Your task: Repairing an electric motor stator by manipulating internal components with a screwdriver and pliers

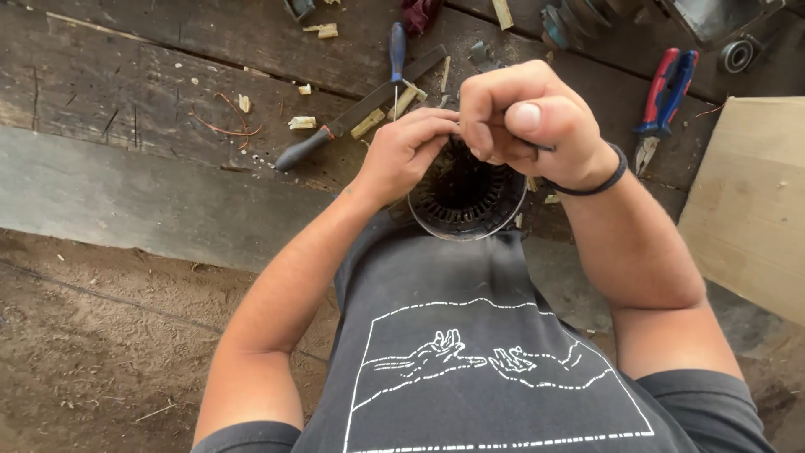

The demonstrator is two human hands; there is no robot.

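My left hand [408, 151] and right hand [524, 126] meet above a round, dark stator core [464, 197] with slotted inner teeth, which sits at the near edge of the wooden bench [126, 92], just in front of my chest. The right grip is pressed together, thumb against curled fingers, pinching a thin dark tool or wire [543, 148] whose short end shows beside the thumb; what exactly it is cannot be told. The left grip is likewise closed, fingertips bunched against the right hand at the core's far rim; whether it pinches anything is hidden. Both hands cover the upper part of the core, so only its near half and bright rim show. A black band [602, 180] circles my right wrist. Behind the hands lie a long dark-handled blade [352, 116] set diagonally, a blue-handled screwdriver [397, 50] crossing it, and scattered pale wood-like chips [302, 122]. A loose strand of copper wire [225, 127] curls farther left. To the right, red-and-blue-handled pliers [664, 96] rest near a pale board [750, 197]. Below the bench edge, bare dirt floor [92, 352] shows.
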